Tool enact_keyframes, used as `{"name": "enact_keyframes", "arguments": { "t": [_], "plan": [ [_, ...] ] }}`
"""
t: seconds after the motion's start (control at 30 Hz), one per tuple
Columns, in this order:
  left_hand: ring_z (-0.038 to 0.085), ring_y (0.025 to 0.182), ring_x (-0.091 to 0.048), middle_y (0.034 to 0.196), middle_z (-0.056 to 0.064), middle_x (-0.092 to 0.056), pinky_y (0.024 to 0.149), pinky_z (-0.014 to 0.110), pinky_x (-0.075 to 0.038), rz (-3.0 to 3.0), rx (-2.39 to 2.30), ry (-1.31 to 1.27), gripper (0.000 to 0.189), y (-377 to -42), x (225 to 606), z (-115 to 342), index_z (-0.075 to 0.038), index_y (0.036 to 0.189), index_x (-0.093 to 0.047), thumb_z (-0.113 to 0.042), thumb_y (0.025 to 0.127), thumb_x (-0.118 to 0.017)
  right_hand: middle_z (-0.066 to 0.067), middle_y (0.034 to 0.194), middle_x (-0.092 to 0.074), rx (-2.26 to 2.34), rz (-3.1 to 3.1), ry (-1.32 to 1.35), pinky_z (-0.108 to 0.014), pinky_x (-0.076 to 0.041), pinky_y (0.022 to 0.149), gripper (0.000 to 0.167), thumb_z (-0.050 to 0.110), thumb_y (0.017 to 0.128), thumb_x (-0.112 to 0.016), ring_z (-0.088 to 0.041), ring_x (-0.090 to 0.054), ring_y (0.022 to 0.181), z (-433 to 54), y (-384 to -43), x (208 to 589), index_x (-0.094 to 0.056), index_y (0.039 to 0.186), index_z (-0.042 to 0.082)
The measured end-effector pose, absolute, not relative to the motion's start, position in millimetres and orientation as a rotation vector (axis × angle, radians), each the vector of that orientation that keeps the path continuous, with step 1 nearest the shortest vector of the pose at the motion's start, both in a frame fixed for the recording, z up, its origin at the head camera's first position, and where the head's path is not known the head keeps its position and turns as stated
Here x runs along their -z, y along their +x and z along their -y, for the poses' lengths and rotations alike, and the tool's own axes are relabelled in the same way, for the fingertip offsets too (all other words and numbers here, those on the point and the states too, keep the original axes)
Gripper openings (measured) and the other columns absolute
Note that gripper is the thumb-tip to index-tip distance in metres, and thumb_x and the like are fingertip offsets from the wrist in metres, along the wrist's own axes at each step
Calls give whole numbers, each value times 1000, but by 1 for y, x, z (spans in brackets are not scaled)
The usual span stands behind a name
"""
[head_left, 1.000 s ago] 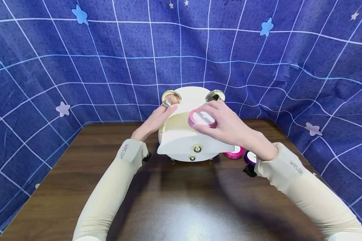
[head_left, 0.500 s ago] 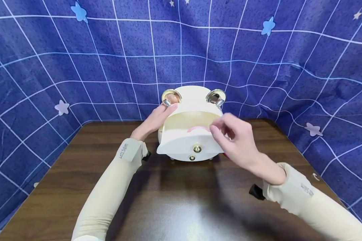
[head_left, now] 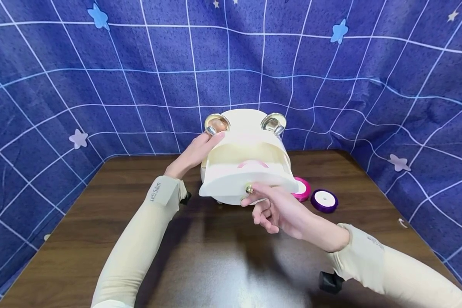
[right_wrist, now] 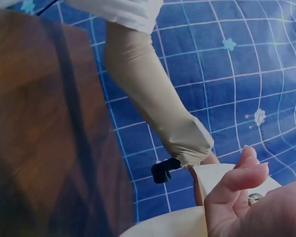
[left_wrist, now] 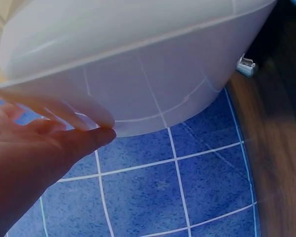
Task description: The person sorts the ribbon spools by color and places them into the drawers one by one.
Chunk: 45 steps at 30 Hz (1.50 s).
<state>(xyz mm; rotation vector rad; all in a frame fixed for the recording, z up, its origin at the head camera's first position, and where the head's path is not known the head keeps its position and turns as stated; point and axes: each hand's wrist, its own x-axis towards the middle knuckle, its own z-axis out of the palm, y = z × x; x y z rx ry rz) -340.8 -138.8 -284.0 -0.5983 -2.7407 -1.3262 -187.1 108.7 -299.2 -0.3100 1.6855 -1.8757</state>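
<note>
A glossy white box (head_left: 243, 116) with two shiny round ears stands on the table. Its upper drawer (head_left: 231, 182) is pulled out, and a pink ribbon roll (head_left: 253, 164) shows partly above the front wall. My left hand (head_left: 196, 152) rests against the box's left side beside the ear, thumb over the upper edge. In the left wrist view, its fingers lie along the shiny wall (left_wrist: 153, 89). My right hand (head_left: 282, 211) is at the drawer front. One fingertip is at the gold knob (head_left: 249, 189), another finger reaches below it, and the other fingers are loosely bent.
To the right of the box lie a bright pink ribbon roll (head_left: 302, 189) and a purple ribbon roll (head_left: 324, 200). The brown wooden table (head_left: 200, 261) reaches back to a blue gridded curtain (head_left: 158, 85) with stars.
My right hand has let go of the light pink ribbon roll inside the drawer, then moved down and left to the knob. The left hand stays at the box's side.
</note>
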Motion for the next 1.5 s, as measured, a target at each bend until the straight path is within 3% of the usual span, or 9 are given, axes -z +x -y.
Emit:
{"name": "enact_keyframes", "arguments": {
  "t": [0.33, 0.7, 1.0, 1.5],
  "plan": [
    [18, 88, -60, 95, 6, -63, 81, 32, -50, 2705, 1320, -559, 56, -345, 286, 139, -12, 112, -63, -61, 95, -40, 6, 56, -61, 1951, -1623, -317, -19, -32, 38, 38, 38, 102, -40, -6, -48, 42, -105, -191, 297, -63, 98, 8],
    [21, 101, -58, 109, 10, -63, 94, 39, -47, 2696, 1302, -563, 55, -344, 285, 138, -14, 126, -58, -58, 97, -42, 4, 53, -57, 1954, -1699, -319, -20, -33, 40, 39, 37, 102, -39, -7, -46, 42, -102, -202, 296, -64, 99, 7],
    [19, 98, -61, 106, 6, -64, 90, 36, -49, 2712, 1325, -568, 60, -343, 286, 140, -18, 124, -56, -67, 93, -38, 4, 52, -57, 1948, -1725, -256, -21, -34, 42, 39, 39, 102, -39, -8, -45, 42, -98, -215, 294, -62, 100, 8],
    [22, 102, -55, 111, 9, -61, 94, 40, -46, 2712, 1290, -573, 55, -344, 288, 140, -17, 128, -55, -59, 96, -40, 5, 52, -55, 1977, -1748, -243, -20, -32, 40, 42, 40, 103, -37, -7, -44, 41, -94, -238, 292, -60, 103, 5]
  ]
}}
